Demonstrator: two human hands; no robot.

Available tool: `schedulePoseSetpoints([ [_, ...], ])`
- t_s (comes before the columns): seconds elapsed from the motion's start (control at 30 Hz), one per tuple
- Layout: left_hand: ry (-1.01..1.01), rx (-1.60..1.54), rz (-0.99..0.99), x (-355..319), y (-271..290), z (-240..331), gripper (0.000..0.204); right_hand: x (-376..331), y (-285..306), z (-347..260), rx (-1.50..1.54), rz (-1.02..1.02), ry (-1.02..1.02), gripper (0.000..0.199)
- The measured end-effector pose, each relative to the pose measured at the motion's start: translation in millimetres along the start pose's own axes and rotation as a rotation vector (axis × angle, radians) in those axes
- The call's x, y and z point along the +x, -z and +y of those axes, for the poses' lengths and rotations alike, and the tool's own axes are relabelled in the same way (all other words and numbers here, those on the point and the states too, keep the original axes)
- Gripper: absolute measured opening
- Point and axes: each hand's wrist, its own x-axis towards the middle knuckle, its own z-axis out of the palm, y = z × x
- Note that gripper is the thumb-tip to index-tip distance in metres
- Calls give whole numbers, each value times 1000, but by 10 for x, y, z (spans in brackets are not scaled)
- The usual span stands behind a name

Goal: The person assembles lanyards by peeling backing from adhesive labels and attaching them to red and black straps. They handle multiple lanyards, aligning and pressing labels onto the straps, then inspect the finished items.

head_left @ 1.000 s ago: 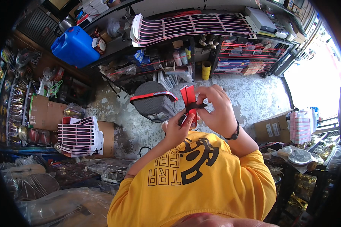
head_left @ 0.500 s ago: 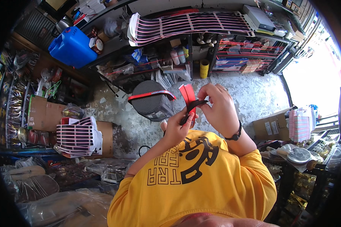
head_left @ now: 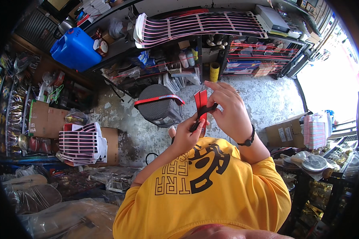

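In front of my chest, my left hand (head_left: 188, 130) is closed on a folded red ribbon (head_left: 202, 99), whose two ends stick up away from me. A black strip (head_left: 204, 110) crosses the ribbon just above my left fingers. My right hand (head_left: 229, 112) pinches the strip's far end between thumb and a finger, while its other fingers are raised. Beyond my left hand stands a round dark grey stool (head_left: 155, 113). Another red ribbon (head_left: 157, 99), with pale print, lies bent across the stool's top.
Striped black-and-white sheets (head_left: 203, 24) cover the far shelf top, beside a blue jerrycan (head_left: 75, 49). More striped sheets (head_left: 81, 143) rest at left on cardboard. A yellow roll (head_left: 214, 72) stands on the floor. At right is a cardboard box (head_left: 285, 133); loaded shelves surround me.
The upper fingers of my right hand have lifted and spread. The black strip's end now bends up into my right pinch, and the red ribbon has shifted slightly right.
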Motion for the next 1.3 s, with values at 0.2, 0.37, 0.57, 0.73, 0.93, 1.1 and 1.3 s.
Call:
schedulePoseSetpoints([
  [0.2, -4, -13, -7, -13, 1, 18, 30, -21, -7, 5, 28, -22, 5, 16],
  [0.37, -10, -37, -4, -30, -8, 35, 28, -30, 2, -53, 30, 36, 32, 16],
  [0.57, 9, -4, -1, -78, 11, 75, 20, 27, 26, -151, 94, -33, 65, 24],
  [0.73, 13, -59, -61, -73, -9, 16, 16, 68, 121, -99, 66, -193, 16, 27],
  [0.93, 113, -157, -92, -82, -29, -22, 19, 191, 172, -10, 25, -183, 148, 33],
  [1.1, 116, -175, -51, -63, -31, -27, 17, 127, 149, -20, 384, -283, -94, 46],
  [1.3, -72, 24, 79, -66, -5, -79, 15, -85, -418, -81, 920, -215, -489, 74],
])
